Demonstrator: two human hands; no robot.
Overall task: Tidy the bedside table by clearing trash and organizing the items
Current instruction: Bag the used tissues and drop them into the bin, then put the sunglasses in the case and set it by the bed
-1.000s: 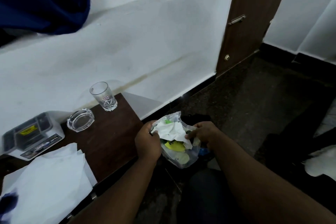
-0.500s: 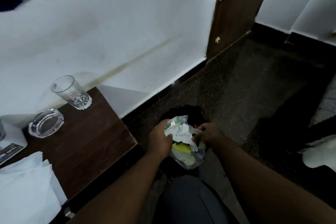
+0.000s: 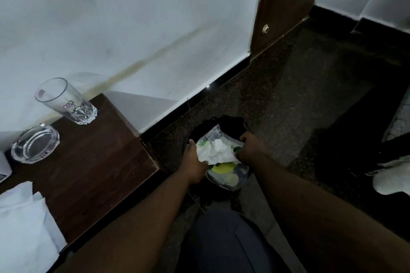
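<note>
Both hands, left hand (image 3: 195,163) and right hand (image 3: 250,148), grip a clear trash bag (image 3: 221,162) (crumpled tissue on top) over a dark bin (image 3: 230,127) beside the bedside table (image 3: 93,162), fingers curled around its edges.

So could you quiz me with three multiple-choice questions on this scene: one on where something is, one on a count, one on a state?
1. Where is the clear bag of trash?
A. on the bedside table
B. over the dark bin on the floor
C. on the windowsill

2. How many glass items stand on the bedside table?
A. two
B. four
C. none

3. What state is the drinking glass in?
A. lying broken
B. full of juice
C. upright and empty

Answers: 1 B, the left hand and right hand hold it over the bin. 2 A, the drinking glass and ashtray. 3 C, it stands clear, nothing inside.
</note>
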